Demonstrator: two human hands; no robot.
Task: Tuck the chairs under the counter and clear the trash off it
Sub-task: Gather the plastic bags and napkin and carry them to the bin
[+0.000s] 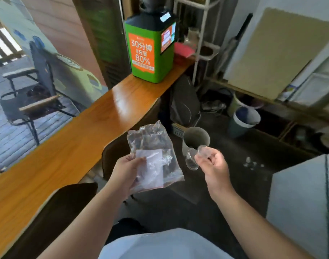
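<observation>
Two hands, one plastic bag [156,146], one clear cup [195,143]; one green box [150,53] (counter's far end); two bins [244,120].

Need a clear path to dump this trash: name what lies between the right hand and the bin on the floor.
In the head view, only bare dark floor separates the right hand, holding clear plastic cups, from the bin.

The desk [70,146] left of the left hand [125,170] is glossy orange-brown wood. In that hand, a clear plastic bag [154,154] shows dark brown contents and a white slip. The right hand [214,165] holds a clear cup [194,144]. Far beyond both hands, a green box [150,51] carries an orange panel with white lettering. Beyond the right hand is a grey-blue bin [243,121].
</observation>
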